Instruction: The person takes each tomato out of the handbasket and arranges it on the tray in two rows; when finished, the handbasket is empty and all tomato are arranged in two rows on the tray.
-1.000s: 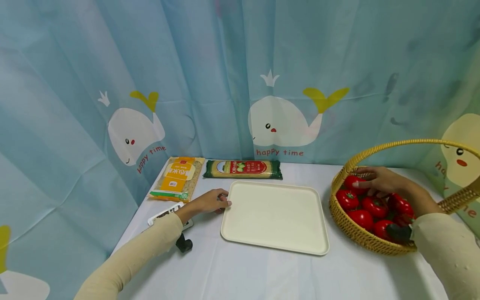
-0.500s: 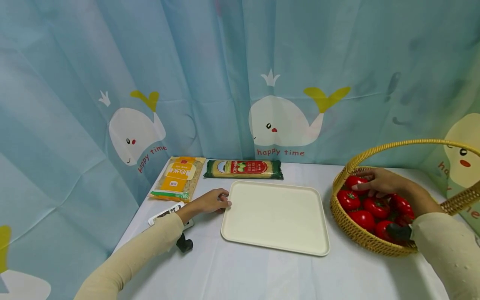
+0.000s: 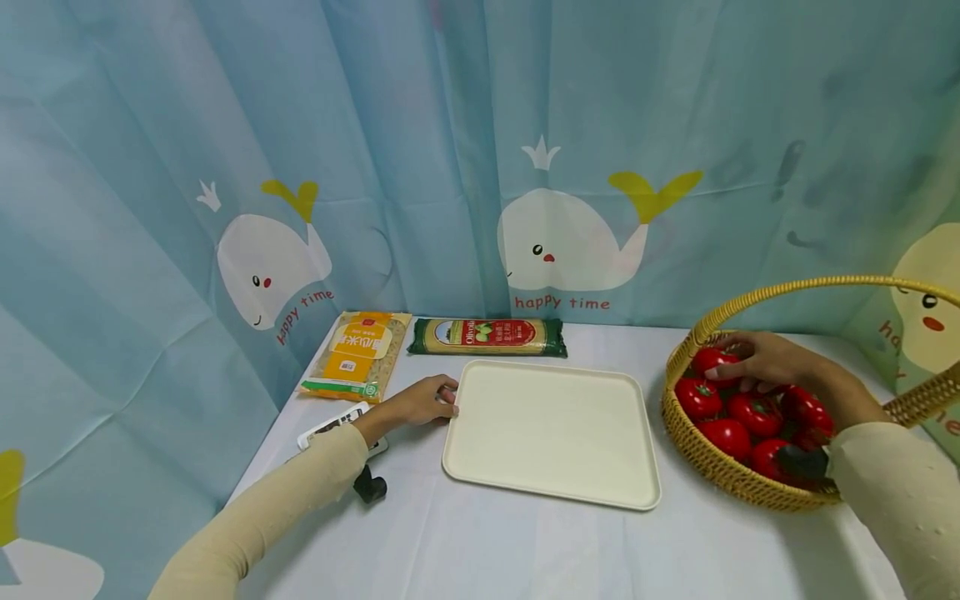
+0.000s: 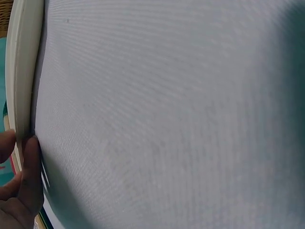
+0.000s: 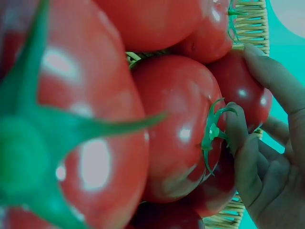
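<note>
At the left edge of a cream-white rectangular tray (image 3: 555, 433), my left hand (image 3: 422, 402) pinches the rim between thumb and fingers. The left wrist view shows those fingertips (image 4: 31, 145) at the tray's raised side. My right hand (image 3: 772, 365) reaches under the handle of a wicker basket (image 3: 693, 458) full of shiny red tomatoes with green stems. Its thumb and fingers curl round the tomato (image 3: 711, 363) at the basket's back left; in the right wrist view this tomato (image 5: 240, 88) sits between thumb and fingers, among the other tomatoes.
Behind the tray lies a green-ended pack of spaghetti (image 3: 491, 337). An orange and clear bag of grain (image 3: 352, 358) is at the back left. My left forearm partly covers a white-edged flat object (image 3: 337, 417). A blue whale-print curtain (image 3: 442, 167) closes off the back.
The right hand's fingers have settled closer round the back-left tomato. My left hand keeps its place at the tray's edge, and the tray stays where it was.
</note>
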`<state>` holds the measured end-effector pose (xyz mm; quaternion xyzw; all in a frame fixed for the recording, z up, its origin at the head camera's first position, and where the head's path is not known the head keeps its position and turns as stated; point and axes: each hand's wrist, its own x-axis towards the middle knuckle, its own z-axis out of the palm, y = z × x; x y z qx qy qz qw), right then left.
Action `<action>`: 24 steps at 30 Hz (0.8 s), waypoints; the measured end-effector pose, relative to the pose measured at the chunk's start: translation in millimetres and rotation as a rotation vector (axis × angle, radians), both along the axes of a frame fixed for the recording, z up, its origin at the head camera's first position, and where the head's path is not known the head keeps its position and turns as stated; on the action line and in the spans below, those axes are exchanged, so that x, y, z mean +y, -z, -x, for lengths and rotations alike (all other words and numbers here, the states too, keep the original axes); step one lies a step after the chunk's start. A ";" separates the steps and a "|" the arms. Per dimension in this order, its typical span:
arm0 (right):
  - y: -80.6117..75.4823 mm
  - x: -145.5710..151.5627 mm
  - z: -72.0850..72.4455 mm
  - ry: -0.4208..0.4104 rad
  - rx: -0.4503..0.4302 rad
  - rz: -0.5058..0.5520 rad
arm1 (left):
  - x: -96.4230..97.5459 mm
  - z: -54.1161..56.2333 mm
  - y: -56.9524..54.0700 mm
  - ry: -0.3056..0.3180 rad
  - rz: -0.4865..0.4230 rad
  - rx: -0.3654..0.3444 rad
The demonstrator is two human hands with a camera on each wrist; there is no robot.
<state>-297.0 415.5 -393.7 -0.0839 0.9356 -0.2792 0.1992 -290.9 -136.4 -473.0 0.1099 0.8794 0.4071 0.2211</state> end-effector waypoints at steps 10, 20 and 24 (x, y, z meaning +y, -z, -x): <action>-8.5 0.4 -10.5 -0.005 0.072 0.048 | 3.6 -2.4 -4.9 -0.030 0.046 0.016; -12.4 -2.7 -22.0 0.020 0.126 0.153 | 9.5 -4.6 -6.4 -0.075 0.029 -0.009; -13.5 -1.5 -27.8 0.026 0.169 0.150 | 11.9 -5.1 -7.7 -0.099 0.043 -0.007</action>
